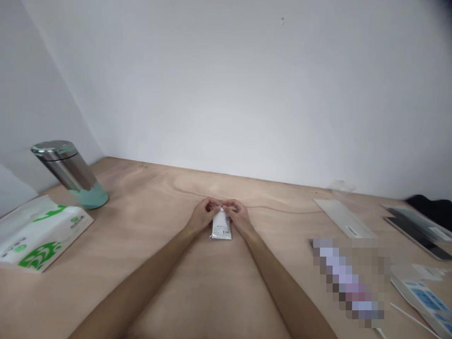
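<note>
A small white packet (221, 226) in clear wrapping, with a printed label and barcode near its lower end, is at the middle of the wooden table (212, 292). My left hand (205, 214) pinches its far end from the left, fingers curled. From the right, my right hand (238, 214) grips the same far end, its fingertips close to those of my left hand. The packet's near end points toward me and is uncovered.
At left stand a steel and mint-green tumbler (72, 174) and a white-green tissue pack (45, 233). On the right lie a clear sleeve (342, 219), a dark flat panel (416, 238), a blurred-out object (348, 280) and a blue-white package (425, 296). A wall rises behind.
</note>
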Available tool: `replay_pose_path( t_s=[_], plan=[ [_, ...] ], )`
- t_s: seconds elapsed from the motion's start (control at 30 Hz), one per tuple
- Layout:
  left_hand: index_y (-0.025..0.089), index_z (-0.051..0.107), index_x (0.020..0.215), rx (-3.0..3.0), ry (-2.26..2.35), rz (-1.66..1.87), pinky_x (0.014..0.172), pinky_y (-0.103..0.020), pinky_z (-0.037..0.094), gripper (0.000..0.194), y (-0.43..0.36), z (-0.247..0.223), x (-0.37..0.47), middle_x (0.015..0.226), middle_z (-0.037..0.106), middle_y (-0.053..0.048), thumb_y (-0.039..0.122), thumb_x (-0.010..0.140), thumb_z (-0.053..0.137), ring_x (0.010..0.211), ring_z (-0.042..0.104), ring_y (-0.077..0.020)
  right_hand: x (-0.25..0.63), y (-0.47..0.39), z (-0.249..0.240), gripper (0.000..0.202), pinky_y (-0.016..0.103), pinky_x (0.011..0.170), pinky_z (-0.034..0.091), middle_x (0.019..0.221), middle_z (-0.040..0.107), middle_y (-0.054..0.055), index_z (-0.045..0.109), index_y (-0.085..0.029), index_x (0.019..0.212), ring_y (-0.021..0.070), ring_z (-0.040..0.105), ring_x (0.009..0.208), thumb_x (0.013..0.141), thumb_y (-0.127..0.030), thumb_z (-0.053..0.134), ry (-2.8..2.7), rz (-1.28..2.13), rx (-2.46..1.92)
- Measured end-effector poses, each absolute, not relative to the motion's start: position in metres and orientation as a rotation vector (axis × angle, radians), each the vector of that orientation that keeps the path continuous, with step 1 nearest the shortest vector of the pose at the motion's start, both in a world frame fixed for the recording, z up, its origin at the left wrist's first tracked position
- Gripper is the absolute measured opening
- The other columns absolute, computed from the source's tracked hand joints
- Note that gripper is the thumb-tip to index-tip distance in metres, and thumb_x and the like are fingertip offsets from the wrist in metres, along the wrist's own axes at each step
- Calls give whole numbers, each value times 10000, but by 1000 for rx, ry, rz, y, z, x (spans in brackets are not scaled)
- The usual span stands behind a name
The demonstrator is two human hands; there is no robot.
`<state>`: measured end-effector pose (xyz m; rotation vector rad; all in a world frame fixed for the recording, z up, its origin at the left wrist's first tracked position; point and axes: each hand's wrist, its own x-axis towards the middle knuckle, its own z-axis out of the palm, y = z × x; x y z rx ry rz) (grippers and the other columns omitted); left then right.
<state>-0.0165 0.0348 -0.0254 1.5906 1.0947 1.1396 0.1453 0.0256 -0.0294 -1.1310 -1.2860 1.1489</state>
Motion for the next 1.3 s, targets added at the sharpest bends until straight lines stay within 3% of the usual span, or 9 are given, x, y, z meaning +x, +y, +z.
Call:
replay_pose_path(
  t_s=[0.13, 0.27, 0.4, 0.6, 0.8, 1.0, 1.17, 1.3],
  plan=[
    [153, 584, 881, 1670, 1158, 1134, 658, -223, 435, 210, 30, -21, -15, 866, 616, -20, 350, 810, 594, 723, 536, -108, 144, 25, -27, 307, 235, 613, 463, 838, 652, 32, 642, -157, 864, 134, 583, 688, 695, -410, 686, -1280, 1119, -1151],
    [171, 584, 893, 2007, 1339, 1139, 832, -300, 452, 108, 25, -21, -12, 954, 590, -43, 257, 848, 537, 928, 534, -166, 143, 26, -28, 253, 236, 598, 445, 820, 666, 34, 655, -159, 836, 131, 563, 659, 679, -357, 671, -1250, 1062, -1209],
    [185, 592, 971, 2415, 1352, 998, 935, -362, 418, 154, 19, -22, -8, 1032, 582, -64, 218, 881, 471, 1031, 501, -208, 144, 28, -30, 230, 238, 613, 440, 832, 674, 38, 668, -154, 829, 127, 558, 662, 678, -326, 646, -1276, 1013, -1225],
    [200, 566, 1018, 2315, 1348, 893, 811, -287, 444, 185, 16, -18, -9, 1052, 574, -50, 252, 908, 426, 969, 551, -172, 144, 27, -28, 256, 243, 607, 448, 841, 665, 36, 659, -152, 864, 133, 570, 671, 695, -336, 604, -1199, 1013, -1221],
    [187, 533, 1024, 1937, 1232, 1002, 702, -248, 438, 200, 25, -20, -13, 896, 576, -25, 302, 865, 496, 760, 545, -125, 146, 27, -27, 401, 239, 629, 479, 1081, 657, 72, 617, -181, 1045, 166, 629, 816, 660, -292, 630, -949, 1149, -1073],
    [178, 488, 953, 1612, 1092, 1087, 705, -237, 433, 303, 29, -21, -14, 854, 567, -10, 453, 838, 544, 755, 532, -117, 149, 31, -32, 504, 252, 635, 498, 1042, 682, 66, 606, -203, 1140, 165, 646, 781, 640, -251, 644, -894, 1285, -953],
    [178, 489, 891, 1522, 1041, 1101, 692, -223, 413, 360, 27, -17, -16, 814, 560, 5, 528, 830, 545, 738, 519, -108, 143, 28, -32, 376, 274, 767, 509, 979, 699, 56, 672, -189, 1007, 172, 647, 870, 642, -271, 700, -1079, 1272, -953],
    [175, 507, 891, 1475, 999, 1090, 682, -220, 411, 385, 30, -18, -18, 820, 572, 3, 553, 826, 541, 737, 522, -109, 140, 25, -31, 363, 261, 659, 508, 1005, 689, 66, 680, -182, 1020, 159, 626, 791, 702, -356, 685, -1261, 1229, -1053]
  ],
)
